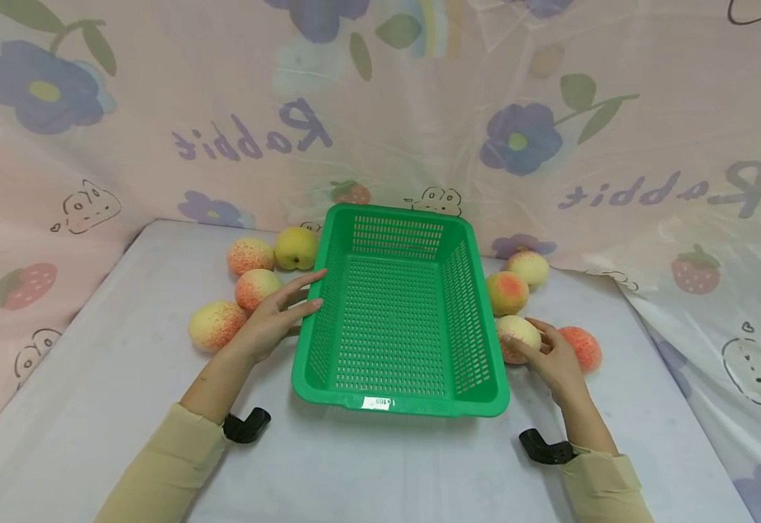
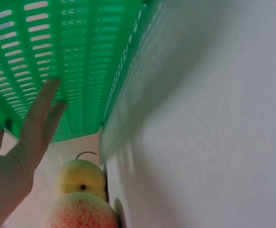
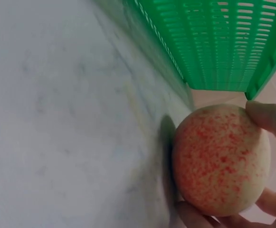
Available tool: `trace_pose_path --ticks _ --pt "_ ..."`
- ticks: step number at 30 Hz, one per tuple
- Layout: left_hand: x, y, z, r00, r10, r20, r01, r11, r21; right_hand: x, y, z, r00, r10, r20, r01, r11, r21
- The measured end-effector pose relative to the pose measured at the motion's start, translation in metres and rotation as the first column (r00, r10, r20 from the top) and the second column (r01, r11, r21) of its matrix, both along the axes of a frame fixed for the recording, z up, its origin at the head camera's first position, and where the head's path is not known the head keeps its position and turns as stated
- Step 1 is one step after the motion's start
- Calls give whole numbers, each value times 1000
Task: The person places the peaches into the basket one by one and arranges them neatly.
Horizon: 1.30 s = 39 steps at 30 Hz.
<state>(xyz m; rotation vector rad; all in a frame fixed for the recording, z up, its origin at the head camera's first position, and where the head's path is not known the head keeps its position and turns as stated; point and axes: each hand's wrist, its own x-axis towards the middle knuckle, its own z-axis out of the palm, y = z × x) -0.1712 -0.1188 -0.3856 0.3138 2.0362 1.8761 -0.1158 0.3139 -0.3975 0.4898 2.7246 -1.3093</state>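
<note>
The green perforated basket (image 1: 387, 327) stands in the middle of the table. My left hand (image 1: 275, 316) holds its left rim, thumb and index fingertips on top, while other fingers (image 2: 35, 118) rest against the outer wall in the left wrist view. My right hand (image 1: 558, 363) grips a pale peach with red speckles (image 3: 218, 161), thumb on one side and fingers round the other. That peach (image 1: 520, 334) is close beside the basket's right wall. A redder peach (image 1: 581, 349) lies just right of the right hand.
Left of the basket sit a yellow fruit (image 1: 296, 248) and several speckled peaches (image 1: 216, 327). Behind the right hand are an orange-yellow peach (image 1: 507, 293) and a paler one (image 1: 528, 268). A patterned curtain (image 1: 387, 109) hangs behind the white table (image 1: 380, 465).
</note>
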Motion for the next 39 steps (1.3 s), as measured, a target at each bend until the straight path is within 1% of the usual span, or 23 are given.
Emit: trace_pose_path --ticks 6,10,15,24,28,31,37,39 --pt "1 -1 -1 1000 7 2 -7 1000 -8 0 -3 1 1000 1 14 -1 1000 9" --pt "0 0 -2 1000 14 9 -14 1000 -6 3 -4 5 999 9 31 -9 1000 4" --pt "0 2 -2 1000 20 22 -20 1000 4 4 -3 17 1000 14 15 -14 1000 -7" --pt "-1 0 -4 1000 12 21 -12 1000 14 0 -5 37 1000 -3 -18 3 1000 -1" --pt "-1 0 -3 1000 11 28 -11 1000 27 -5 -7 48 999 -3 -48 3 1000 -9" --pt "0 0 -2 999 12 33 -13 999 32 -9 -8 55 998 11 -64 -13 999 -29" --pt "-1 0 -3 999 19 31 -19 1000 24 -17 -13 67 996 37 -85 -40 999 -31" --pt "-1 0 -4 999 16 28 -17 1000 25 -20 -16 72 994 40 -104 -44 998 -39"
